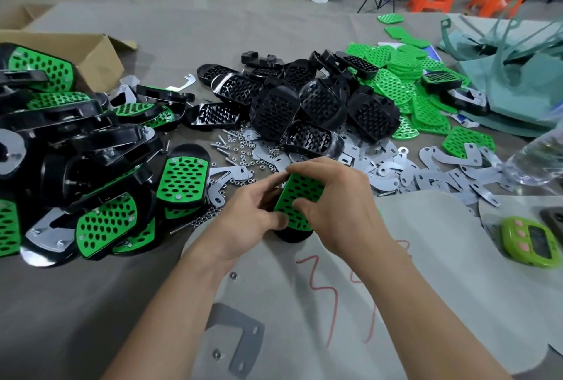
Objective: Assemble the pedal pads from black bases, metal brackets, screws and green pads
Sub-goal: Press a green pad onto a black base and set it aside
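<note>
Green pad [297, 197] on a black base [292, 234], held near centre; left hand [243, 221] grips its left edge, right hand [332, 197] curls over the top.

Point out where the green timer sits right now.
In the head view, the green timer lies at the far right, to the right of the right hand and nearer the person than the clear plastic bottle.
</note>
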### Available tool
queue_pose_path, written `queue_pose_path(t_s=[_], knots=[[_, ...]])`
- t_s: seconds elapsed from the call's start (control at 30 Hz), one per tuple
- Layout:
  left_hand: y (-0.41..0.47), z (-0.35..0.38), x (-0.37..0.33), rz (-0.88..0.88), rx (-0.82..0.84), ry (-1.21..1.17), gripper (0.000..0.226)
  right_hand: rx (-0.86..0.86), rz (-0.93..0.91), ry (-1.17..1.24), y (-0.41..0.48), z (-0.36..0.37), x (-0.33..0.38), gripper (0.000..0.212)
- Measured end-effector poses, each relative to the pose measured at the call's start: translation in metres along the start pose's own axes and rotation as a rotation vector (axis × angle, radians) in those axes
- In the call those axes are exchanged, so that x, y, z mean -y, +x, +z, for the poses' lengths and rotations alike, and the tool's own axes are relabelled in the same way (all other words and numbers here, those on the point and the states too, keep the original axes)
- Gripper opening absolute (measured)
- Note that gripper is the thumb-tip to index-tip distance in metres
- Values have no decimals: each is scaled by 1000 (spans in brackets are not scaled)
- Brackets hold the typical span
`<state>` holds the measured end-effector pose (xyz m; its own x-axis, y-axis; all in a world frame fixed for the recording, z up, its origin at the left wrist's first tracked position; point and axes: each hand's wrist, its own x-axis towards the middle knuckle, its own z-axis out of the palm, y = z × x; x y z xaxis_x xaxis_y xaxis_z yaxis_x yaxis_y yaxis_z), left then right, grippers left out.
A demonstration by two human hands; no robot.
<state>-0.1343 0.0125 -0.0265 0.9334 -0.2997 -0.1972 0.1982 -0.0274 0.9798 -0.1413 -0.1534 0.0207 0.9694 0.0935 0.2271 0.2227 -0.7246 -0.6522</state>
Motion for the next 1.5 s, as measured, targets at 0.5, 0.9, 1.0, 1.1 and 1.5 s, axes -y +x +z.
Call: queue_pose_path(t_s=[0.5, 0.9, 1.0, 1.1, 1.5], knots=[[9, -4, -4, -15, -32, 43, 78, -92, 19, 9, -2, 4, -5, 54], [5, 5, -11, -97, -87, -170, 68, 108, 314, 301, 9, 2, -27, 76], [0, 8, -15, -115, -43, -219, 63, 98, 407, 628, 5, 0, -34, 48], [-6, 11, -17, -72, 15, -268, 65, 134, 423, 875, 1, -7, -34, 30], [-26, -6, -40, -15, 392, -312, 76, 36, 335, 927, 3, -21, -13, 26]])
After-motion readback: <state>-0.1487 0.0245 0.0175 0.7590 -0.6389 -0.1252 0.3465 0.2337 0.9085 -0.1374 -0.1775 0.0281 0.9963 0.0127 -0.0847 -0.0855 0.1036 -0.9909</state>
